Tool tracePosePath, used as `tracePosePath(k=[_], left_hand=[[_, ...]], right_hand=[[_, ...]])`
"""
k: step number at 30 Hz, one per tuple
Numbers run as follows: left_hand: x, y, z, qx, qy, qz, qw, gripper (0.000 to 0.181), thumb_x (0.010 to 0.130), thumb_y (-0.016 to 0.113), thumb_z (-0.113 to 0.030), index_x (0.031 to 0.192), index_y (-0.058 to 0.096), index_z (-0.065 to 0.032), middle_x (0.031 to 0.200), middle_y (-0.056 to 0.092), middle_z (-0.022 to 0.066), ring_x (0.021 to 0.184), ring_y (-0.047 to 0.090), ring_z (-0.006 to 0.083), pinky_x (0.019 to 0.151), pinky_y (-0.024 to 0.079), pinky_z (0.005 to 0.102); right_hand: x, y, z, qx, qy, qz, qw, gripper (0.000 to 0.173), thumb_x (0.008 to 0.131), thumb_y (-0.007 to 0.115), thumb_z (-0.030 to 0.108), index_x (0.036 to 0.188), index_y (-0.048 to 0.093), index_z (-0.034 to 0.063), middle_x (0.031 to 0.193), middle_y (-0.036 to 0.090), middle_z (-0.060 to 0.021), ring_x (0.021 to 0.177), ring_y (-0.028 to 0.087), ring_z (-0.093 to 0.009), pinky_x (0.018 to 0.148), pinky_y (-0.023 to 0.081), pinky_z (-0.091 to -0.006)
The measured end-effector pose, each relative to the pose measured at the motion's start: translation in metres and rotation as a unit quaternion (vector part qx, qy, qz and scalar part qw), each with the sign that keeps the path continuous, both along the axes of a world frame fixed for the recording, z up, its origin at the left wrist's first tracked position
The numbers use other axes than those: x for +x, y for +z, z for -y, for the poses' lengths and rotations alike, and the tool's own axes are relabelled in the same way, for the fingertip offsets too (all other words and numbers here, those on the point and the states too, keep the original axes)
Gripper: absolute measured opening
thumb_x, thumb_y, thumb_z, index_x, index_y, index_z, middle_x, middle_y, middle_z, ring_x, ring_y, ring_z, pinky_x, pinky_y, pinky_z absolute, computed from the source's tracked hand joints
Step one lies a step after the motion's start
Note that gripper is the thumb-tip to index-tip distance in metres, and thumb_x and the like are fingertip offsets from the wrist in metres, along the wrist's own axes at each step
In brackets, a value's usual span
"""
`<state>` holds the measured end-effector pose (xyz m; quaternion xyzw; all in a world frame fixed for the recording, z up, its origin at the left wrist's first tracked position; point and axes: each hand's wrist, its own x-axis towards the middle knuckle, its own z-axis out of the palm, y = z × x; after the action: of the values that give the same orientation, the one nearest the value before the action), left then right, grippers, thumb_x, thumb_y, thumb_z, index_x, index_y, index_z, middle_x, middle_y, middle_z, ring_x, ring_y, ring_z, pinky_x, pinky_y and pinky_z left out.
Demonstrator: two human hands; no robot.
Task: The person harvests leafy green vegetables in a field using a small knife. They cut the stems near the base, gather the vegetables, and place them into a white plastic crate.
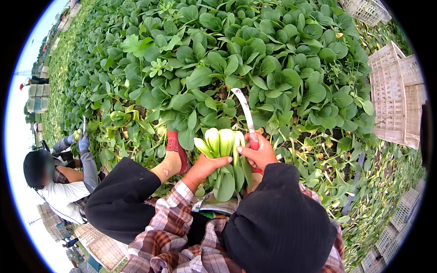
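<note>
My left hand (pixel 210 168) is closed around a bunch of green leafy vegetables like bok choy (pixel 223 141), held with the pale stem ends up and the leaves hanging down. Beside it on the right, my right hand (pixel 261 150) grips the red handle of a curved harvesting knife (pixel 244 105), its whitish blade pointing up and away from me. My right thumb touches the rightmost stalk of the bunch. Part of the right palm is hidden.
Dense leafy plants (pixel 205 68) grow ahead; cut leaves litter the ground (pixel 310 160) nearer. Plastic crates (pixel 389 99) stand at right, with more at lower right (pixel 404 208) and lower left (pixel 99 245). A co-worker (pixel 65 191) in gloves crouches at left. My knees flank my arms.
</note>
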<state>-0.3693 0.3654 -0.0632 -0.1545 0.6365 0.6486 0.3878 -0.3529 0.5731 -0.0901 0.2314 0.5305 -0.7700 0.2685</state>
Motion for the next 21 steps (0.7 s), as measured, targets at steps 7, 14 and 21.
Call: tracePosePath(k=[7,14,21], left_hand=[[0.004,0.009,0.014,0.069,-0.123,0.084,0.986,0.057,0.077,0.072,-0.001,0.130,0.052,0.0014,0.121,0.064,0.0128,0.109,0.063,0.0226,0.097,0.047,0.0346],[0.001,0.032,0.005,0.132,-0.065,0.141,0.979,0.071,0.072,0.077,-0.004,0.135,0.046,-0.0018,0.122,0.062,0.0127,0.108,0.064,0.0251,0.098,0.048,0.0368],[-0.067,0.084,-0.016,-0.334,-0.369,-0.417,0.760,0.050,0.071,0.071,-0.006,0.120,0.062,-0.0098,0.096,0.069,0.0061,0.089,0.065,0.0156,0.081,0.051,0.0298]], right_hand=[[-0.003,-0.030,-0.049,0.431,0.005,-0.225,0.874,0.023,0.082,0.072,0.015,0.099,0.063,0.0012,0.085,0.065,-0.0120,0.075,0.063,-0.023,0.069,0.050,-0.0346],[0.003,0.005,-0.052,-0.001,-0.020,-0.187,0.982,0.047,0.089,0.070,0.019,0.130,0.055,0.0028,0.121,0.062,-0.0058,0.086,0.061,-0.014,0.080,0.049,-0.0298],[0.038,-0.017,-0.068,0.084,-0.030,-0.058,0.994,0.034,0.088,0.072,0.021,0.114,0.063,0.0014,0.091,0.067,-0.0017,0.079,0.062,-0.011,0.072,0.051,-0.0275]])
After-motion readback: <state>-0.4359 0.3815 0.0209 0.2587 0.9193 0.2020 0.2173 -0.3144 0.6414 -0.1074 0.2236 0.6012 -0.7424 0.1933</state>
